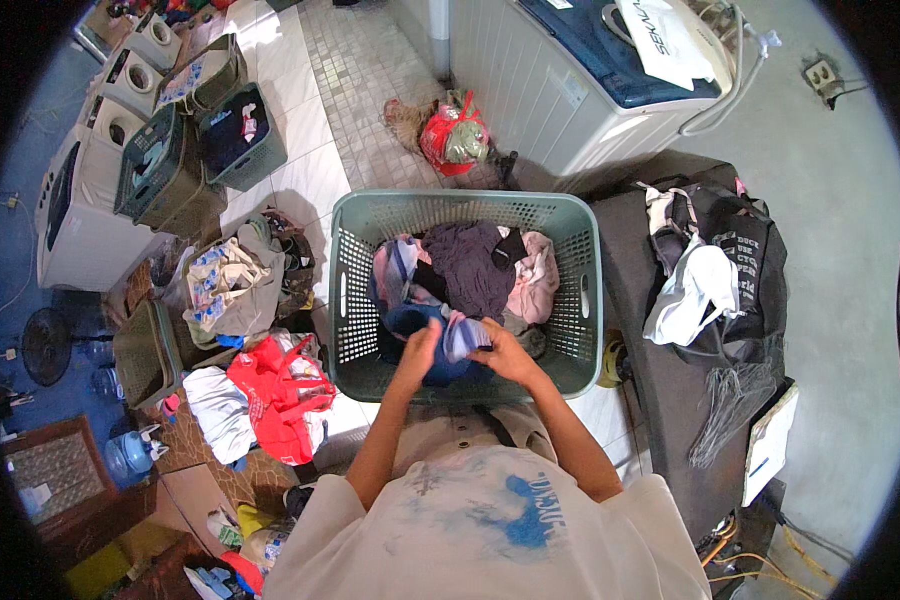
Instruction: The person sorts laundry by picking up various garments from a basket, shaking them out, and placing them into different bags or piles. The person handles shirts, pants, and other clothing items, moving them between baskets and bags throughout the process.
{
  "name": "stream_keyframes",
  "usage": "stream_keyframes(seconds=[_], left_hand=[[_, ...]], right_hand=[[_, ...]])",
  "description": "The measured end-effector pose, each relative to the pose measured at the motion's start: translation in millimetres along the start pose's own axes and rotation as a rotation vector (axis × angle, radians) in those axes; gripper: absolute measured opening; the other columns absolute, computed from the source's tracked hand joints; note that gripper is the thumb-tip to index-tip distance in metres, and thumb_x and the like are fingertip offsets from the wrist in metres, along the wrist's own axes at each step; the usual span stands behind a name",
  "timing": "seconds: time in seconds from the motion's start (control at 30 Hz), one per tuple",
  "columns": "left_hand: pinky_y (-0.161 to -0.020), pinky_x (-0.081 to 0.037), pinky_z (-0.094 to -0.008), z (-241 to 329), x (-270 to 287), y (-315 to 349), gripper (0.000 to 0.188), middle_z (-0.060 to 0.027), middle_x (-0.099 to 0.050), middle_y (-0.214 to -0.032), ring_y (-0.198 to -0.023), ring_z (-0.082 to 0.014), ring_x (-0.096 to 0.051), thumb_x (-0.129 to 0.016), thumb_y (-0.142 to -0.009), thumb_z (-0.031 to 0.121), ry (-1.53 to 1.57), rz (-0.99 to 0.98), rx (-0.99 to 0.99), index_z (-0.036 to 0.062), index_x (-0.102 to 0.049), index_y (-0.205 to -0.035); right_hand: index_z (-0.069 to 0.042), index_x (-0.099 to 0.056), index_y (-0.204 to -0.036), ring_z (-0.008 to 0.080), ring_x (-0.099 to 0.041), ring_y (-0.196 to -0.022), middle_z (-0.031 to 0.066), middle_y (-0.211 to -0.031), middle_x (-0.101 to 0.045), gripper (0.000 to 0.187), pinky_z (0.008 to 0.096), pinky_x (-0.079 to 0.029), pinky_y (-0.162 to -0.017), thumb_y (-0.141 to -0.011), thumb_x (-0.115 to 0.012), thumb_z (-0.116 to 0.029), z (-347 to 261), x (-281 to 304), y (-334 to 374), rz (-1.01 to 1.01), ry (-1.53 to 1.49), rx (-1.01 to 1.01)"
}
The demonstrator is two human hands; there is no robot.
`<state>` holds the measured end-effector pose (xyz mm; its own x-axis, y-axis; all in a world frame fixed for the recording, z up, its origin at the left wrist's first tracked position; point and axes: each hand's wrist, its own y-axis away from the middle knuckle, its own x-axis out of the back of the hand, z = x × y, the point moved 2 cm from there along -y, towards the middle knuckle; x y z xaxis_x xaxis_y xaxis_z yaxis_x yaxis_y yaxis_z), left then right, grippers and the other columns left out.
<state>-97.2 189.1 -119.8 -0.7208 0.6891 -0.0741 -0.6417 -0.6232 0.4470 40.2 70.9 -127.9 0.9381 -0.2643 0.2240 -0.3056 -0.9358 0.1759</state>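
Note:
A grey-green plastic laundry basket (pixel 342 300) with perforated walls stands in front of me, holding a loose heap of clothes. Over its near part, my right hand (pixel 505 352) pinches a pale lavender-and-blue striped cloth (pixel 462 337). Beside that cloth, my left hand (pixel 419 352) closes on a dark blue garment (pixel 445 372); its fingertips are partly hidden. Behind my hands lie a dark purple-grey garment (pixel 467 262), a pink one (pixel 536 275) and a pink-and-blue checked piece (pixel 398 265).
At left are a red bag (pixel 280 385), piled clothes (pixel 232 280) and more baskets (pixel 248 140) near white washing machines (pixel 90 215). Ahead right stands another washer (pixel 540 95). A dark bench (pixel 660 400) on the right bears a black bag (pixel 755 255) and white cloth (pixel 692 295).

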Motion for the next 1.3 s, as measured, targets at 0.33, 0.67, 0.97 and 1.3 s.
stream_keyframes(seconds=[0.33, 0.67, 0.97, 1.3], left_hand=[[-0.059, -0.035, -0.02, 119, 28, 34, 0.019, 0.0075, -0.049, -0.072, -0.065, -0.0031, -0.041, -0.053, -0.091, 0.017, -0.111, -0.003, -0.286, 0.0028, -0.059, -0.079], [-0.077, -0.041, -0.0271, 149, -134, -4, 0.026, -0.0089, -0.053, -0.09, -0.082, -0.0172, -0.05, -0.048, -0.093, 0.02, -0.33, -0.422, -0.589, -0.0018, -0.049, -0.107], [-0.083, -0.045, -0.033, 50, -113, -135, 0.035, -0.0137, -0.058, -0.11, -0.096, -0.0254, -0.058, -0.045, -0.093, 0.028, -0.496, -0.304, -0.284, 0.0047, -0.05, -0.118], [-0.095, -0.037, -0.0475, -146, -4, -151, 0.072, -0.0222, -0.036, -0.125, -0.113, -0.0429, -0.041, -0.072, -0.065, 0.019, -1.026, 0.204, -0.118, 0.0025, -0.034, -0.124]], right_hand=[[0.002, -0.024, -0.135, 0.028, -0.044, -0.116, 0.0232, -0.121, -0.046, 0.077, 0.0361, -0.034, -0.098, -0.081, -0.064, -0.035, 9, 51, 21, 0.617, 0.054, -0.176], [-0.004, -0.054, -0.115, 0.0077, -0.052, -0.09, 0.0003, -0.102, -0.059, 0.034, 0.0243, -0.042, -0.083, -0.087, -0.06, -0.023, -100, 119, 48, 0.353, -0.561, -0.196], [0.002, -0.042, -0.128, 0.0211, -0.044, -0.114, 0.0151, -0.128, -0.045, 0.056, 0.0313, -0.029, -0.1, -0.085, -0.06, -0.026, -145, 294, 129, 1.303, 0.099, -0.026], [0.011, -0.021, -0.13, 0.042, -0.028, -0.127, 0.0341, -0.133, -0.028, 0.075, 0.0421, -0.026, -0.103, -0.085, -0.059, -0.036, 106, 396, 193, 1.06, 0.74, -0.519]])
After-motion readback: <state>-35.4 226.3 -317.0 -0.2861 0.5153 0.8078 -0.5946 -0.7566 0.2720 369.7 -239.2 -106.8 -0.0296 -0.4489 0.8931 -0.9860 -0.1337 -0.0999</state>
